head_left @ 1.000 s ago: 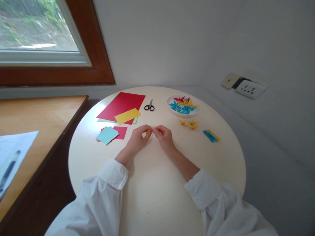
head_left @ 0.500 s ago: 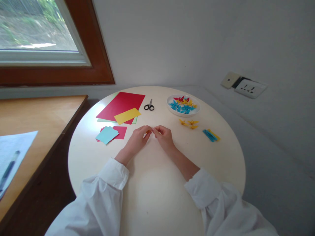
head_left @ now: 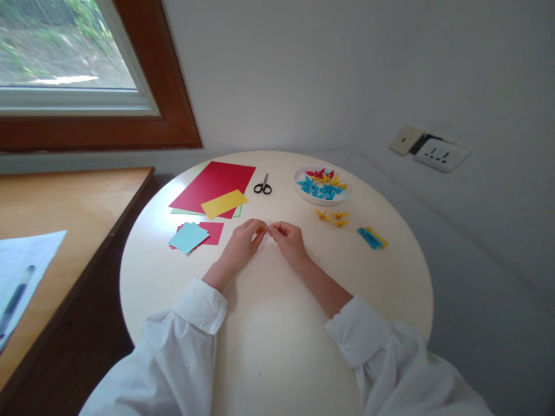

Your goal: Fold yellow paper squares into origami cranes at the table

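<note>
1. Left hand: thumb and index nearly closed in a pinch on a small yellow paper piece; other fingers curled, mostly hidden.
2. Right hand: fingers drawn in to a pinch, tips meeting the left's at the paper. Couldn't tell if it had a grip too.
3. Paper piece sat between both hands, mostly covered by fingers; fold shape unreadable.
4. Left of left hand: light-blue squares on red paper. Beyond it: large red sheet, yellow rectangle on top.
5. Straight ahead of both hands: scissors.
6. Right of right hand: three yellow folded birds, then blue and yellow strips farther out. Beyond the birds: white dish of folded pieces.
7. All on the round white counter.
</note>
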Demonstrator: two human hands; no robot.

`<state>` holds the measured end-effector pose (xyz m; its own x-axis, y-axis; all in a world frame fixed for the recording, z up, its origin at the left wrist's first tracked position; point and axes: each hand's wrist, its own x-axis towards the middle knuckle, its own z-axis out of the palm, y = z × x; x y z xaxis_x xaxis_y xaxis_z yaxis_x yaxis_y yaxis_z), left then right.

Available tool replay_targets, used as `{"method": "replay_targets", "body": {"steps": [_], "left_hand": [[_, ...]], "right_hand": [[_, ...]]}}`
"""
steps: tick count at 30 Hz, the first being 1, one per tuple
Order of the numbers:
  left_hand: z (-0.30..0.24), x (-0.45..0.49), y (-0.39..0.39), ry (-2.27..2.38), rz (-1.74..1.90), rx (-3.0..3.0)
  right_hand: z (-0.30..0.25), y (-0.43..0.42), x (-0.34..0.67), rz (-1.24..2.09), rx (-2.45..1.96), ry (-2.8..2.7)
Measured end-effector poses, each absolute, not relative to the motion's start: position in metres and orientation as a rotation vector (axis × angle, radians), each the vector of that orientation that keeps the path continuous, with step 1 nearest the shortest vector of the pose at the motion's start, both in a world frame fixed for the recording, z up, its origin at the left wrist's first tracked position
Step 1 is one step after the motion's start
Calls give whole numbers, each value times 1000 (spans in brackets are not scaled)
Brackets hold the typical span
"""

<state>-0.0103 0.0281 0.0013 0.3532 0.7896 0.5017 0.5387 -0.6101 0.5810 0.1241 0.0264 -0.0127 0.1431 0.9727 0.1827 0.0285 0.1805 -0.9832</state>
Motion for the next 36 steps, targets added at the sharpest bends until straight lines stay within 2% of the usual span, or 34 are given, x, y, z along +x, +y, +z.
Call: {"method": "replay_targets", "body": {"steps": [36], "left_hand": [[5,-2,25,1095,1333,1726]], "right_hand": [[-15,30,127,1131,-1068,-1172]]}}
